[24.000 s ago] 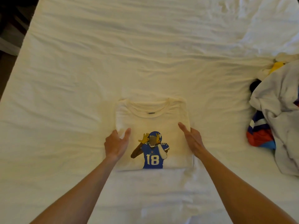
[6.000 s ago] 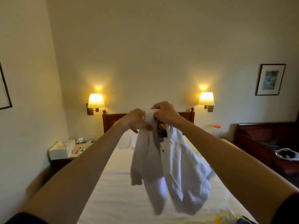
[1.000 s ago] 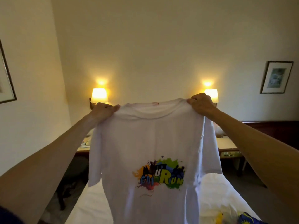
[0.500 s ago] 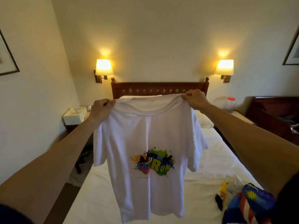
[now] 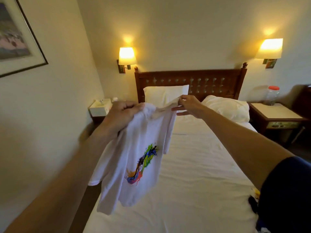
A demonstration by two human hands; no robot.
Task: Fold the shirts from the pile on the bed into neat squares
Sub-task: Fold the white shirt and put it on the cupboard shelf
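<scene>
White shirt (image 5: 134, 148) hangs twisted, left hand (image 5: 121, 113) and right hand (image 5: 186, 105) fingers clamped on shoulders; spread hands, lower print-down, flat onto bed (image 5: 202, 165) centre

Cream walls (image 5: 185, 22) enclose the room. Two lit wall lamps, left (image 5: 126, 56) and right (image 5: 270, 48), flank a dark carved wooden headboard (image 5: 210, 83). Two white pillows (image 5: 165, 94) lie against it. A framed picture (image 5: 16, 36) hangs on the left wall. The right nightstand (image 5: 276, 115) carries a red-lidded jar (image 5: 271, 96); the left side holds what appears to be a tissue box (image 5: 100, 108).
</scene>
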